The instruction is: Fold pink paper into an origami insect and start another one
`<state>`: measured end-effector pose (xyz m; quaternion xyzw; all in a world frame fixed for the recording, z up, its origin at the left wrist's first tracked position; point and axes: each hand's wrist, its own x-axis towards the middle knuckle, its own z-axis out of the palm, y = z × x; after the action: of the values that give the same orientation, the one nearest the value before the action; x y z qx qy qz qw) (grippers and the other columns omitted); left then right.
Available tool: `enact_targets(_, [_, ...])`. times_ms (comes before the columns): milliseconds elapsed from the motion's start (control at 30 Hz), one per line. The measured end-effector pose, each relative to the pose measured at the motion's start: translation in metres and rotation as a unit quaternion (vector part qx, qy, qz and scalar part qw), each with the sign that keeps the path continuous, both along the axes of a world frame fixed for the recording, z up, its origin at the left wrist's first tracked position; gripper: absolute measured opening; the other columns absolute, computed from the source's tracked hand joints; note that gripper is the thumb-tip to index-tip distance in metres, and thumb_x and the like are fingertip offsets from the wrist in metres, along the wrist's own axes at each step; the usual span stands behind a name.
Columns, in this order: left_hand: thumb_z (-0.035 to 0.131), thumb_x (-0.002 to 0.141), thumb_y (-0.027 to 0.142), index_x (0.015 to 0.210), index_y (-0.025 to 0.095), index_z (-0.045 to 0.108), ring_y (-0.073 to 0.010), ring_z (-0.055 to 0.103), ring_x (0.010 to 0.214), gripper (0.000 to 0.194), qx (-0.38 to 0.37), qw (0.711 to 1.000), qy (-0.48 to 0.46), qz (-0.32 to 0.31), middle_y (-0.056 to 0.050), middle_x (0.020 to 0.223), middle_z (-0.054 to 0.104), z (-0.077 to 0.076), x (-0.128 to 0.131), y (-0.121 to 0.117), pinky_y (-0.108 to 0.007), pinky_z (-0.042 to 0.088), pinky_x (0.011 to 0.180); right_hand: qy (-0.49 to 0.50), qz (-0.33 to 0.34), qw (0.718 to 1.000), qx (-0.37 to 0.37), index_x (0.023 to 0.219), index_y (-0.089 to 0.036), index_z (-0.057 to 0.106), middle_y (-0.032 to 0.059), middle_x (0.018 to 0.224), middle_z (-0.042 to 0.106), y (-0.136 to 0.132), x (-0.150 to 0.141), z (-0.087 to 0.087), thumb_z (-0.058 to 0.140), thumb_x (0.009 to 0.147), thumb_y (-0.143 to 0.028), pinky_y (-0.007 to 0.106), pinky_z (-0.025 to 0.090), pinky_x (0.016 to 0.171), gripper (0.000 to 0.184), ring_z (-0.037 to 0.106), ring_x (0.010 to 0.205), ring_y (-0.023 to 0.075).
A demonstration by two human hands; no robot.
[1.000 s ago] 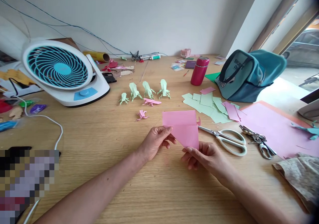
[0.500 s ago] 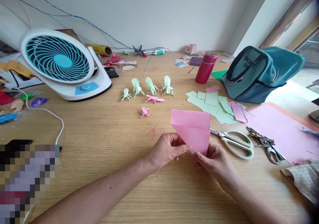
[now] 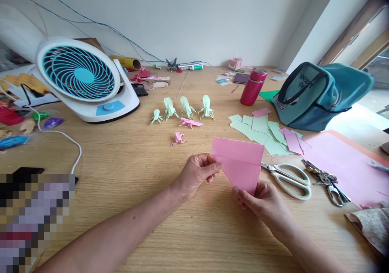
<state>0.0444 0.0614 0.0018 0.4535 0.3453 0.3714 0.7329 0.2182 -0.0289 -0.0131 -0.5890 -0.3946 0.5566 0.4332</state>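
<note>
A pink sheet of paper [image 3: 241, 155], creased across its upper part and with a slanted lower left edge, is held up over the table between both hands. My left hand [image 3: 199, 171] pinches its left edge between thumb and fingers. The lower right corner sits in the grip of my right hand [image 3: 261, 200], thumb in front. Beyond the sheet stand several pale green folded-paper insects [image 3: 187, 107]. Nearer lie a long pink folded-paper figure [image 3: 191, 123] and a smaller pink folded-paper figure [image 3: 178, 138].
Scissors [image 3: 288, 180] and a bunch of keys [image 3: 326, 180] lie right of my right hand. Behind them are green paper cut-offs [image 3: 258, 127], a large pink sheet [image 3: 340, 163], a red flask [image 3: 253, 87] and a teal bag [image 3: 310, 97]. A fan [image 3: 82, 76] stands at the left.
My left hand has slid from the paper's bottom point up to its left edge, away from my right hand. The paper now faces me flatter. The view has shifted slightly.
</note>
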Motion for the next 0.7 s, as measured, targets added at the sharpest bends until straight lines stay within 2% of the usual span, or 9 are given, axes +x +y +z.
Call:
enact_targets(133, [0.086, 0.061, 0.035, 0.065, 0.013, 0.058, -0.0032, 0.045, 0.048, 0.035, -0.032, 0.999, -0.031, 0.029, 0.004, 0.057, 0.057, 0.001, -0.004, 0.007, -0.014, 0.033, 0.043, -0.006, 0.003, 1.000, -0.001, 0.061, -0.017, 0.058, -0.0010, 0.052, 0.054, 0.001, 0.002, -0.004, 0.084, 0.061, -0.053, 0.024, 0.027, 0.046, 0.045, 0.039, 0.048, 0.0094])
enact_targets(267, [0.088, 0.060, 0.034, 0.066, 0.014, 0.058, -0.0032, 0.046, 0.050, 0.037, -0.062, 0.996, -0.059, 0.030, 0.004, 0.058, 0.057, 0.001, -0.004, 0.004, -0.013, 0.032, 0.043, -0.017, 0.006, 1.000, 0.003, 0.063, -0.017, 0.060, -0.0005, 0.053, 0.055, 0.000, 0.005, -0.006, 0.082, 0.064, -0.053, 0.024, 0.027, 0.046, 0.043, 0.041, 0.049, 0.0097])
enact_targets(500, [0.084, 0.067, 0.035, 0.065, 0.014, 0.057, -0.0037, 0.045, 0.048, 0.034, -0.023, 0.998, -0.048, 0.022, 0.004, 0.059, 0.056, 0.002, 0.002, -0.006, -0.015, 0.035, 0.043, -0.010, -0.043, 0.999, -0.015, 0.061, -0.017, 0.059, 0.0002, 0.055, 0.055, 0.000, -0.002, 0.007, 0.083, 0.063, -0.053, 0.025, 0.032, 0.048, 0.043, 0.045, 0.053, 0.0119])
enact_targets(700, [0.083, 0.067, 0.035, 0.066, 0.014, 0.056, -0.0034, 0.043, 0.048, 0.034, -0.006, 0.998, -0.037, 0.054, 0.005, 0.060, 0.054, 0.003, 0.002, -0.007, -0.015, 0.036, 0.044, 0.002, -0.042, 0.999, 0.006, 0.061, -0.016, 0.061, 0.0008, 0.057, 0.057, -0.001, -0.001, 0.001, 0.079, 0.070, -0.050, 0.025, 0.035, 0.049, 0.040, 0.044, 0.053, 0.0110])
